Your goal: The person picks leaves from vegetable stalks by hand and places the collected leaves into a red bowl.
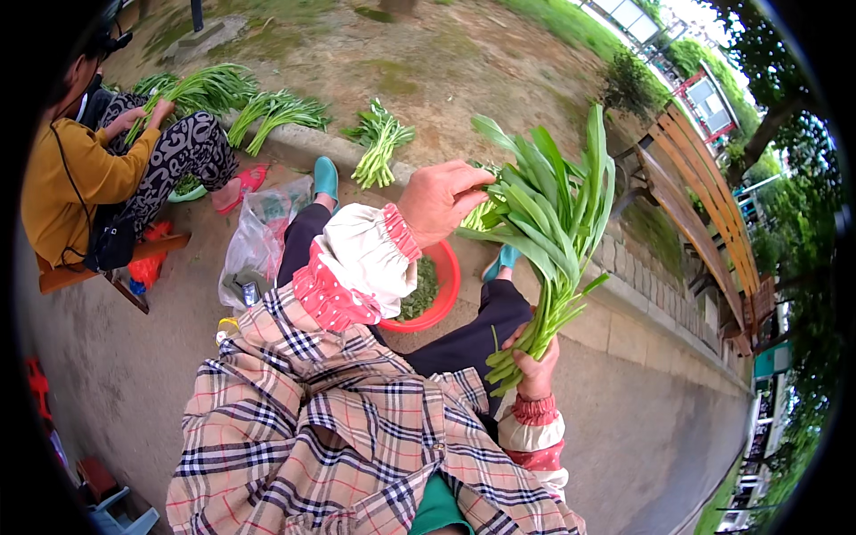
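Note:
My right hand (537, 364) grips the stems of a bunch of long-leaved greens (548, 221), which look like water spinach. The stem ends point down towards my lap and the leaves fan upward. My left hand (445, 204) is at the left edge of those leaves, thumb and fingers bent close together. Whether a leaf is pinched between them cannot be made out. Below my left wrist, between my feet, stands a red plastic basin (449, 284) with chopped or torn green bits (422, 291) in it. My left forearm hides part of the basin.
Bundles of greens (378, 144) lie along the concrete kerb (341, 150). A person (93, 160) sits on a wooden stool at the left, holding greens. A clear plastic bag (251, 241) lies by my left foot. A slatted wooden bench (702, 207) stands at the right.

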A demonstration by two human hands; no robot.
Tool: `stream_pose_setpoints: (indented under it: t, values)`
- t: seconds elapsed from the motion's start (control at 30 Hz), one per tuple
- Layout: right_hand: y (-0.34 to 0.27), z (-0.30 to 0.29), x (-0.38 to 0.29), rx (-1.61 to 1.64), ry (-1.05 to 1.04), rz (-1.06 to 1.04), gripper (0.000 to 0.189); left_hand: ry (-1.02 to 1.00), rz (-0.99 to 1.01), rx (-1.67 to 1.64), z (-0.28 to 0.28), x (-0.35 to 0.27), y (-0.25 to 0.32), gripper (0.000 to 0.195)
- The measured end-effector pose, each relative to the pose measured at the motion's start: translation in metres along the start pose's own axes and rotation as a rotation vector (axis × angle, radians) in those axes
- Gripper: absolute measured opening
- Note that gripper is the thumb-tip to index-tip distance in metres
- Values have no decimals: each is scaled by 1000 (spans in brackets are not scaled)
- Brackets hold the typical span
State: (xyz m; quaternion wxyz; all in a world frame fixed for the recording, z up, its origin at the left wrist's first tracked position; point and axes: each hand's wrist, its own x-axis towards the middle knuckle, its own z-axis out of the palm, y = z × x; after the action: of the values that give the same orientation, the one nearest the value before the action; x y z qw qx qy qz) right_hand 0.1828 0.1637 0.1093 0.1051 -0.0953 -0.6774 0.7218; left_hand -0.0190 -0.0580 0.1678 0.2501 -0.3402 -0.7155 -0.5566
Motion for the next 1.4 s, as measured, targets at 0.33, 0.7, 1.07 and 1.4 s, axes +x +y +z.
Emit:
stream_pose_setpoints:
  t: [0.33,0.7,1.07,1.4]
  values:
    - [-2,7,-1,-10,17,36,73,-5,88,71,-2,-1,0,15]
    - [4,4,-3,9,-12,40,51,61,-62,38,-13,5,-2,10]
    - [-8,16,2,-68,-120,-26,46,513,-568,-486,-41,16,-35,10]
    - [-1,1,-3,283,-62,74,76,162,-722,-398,-30,-42,-47,11]
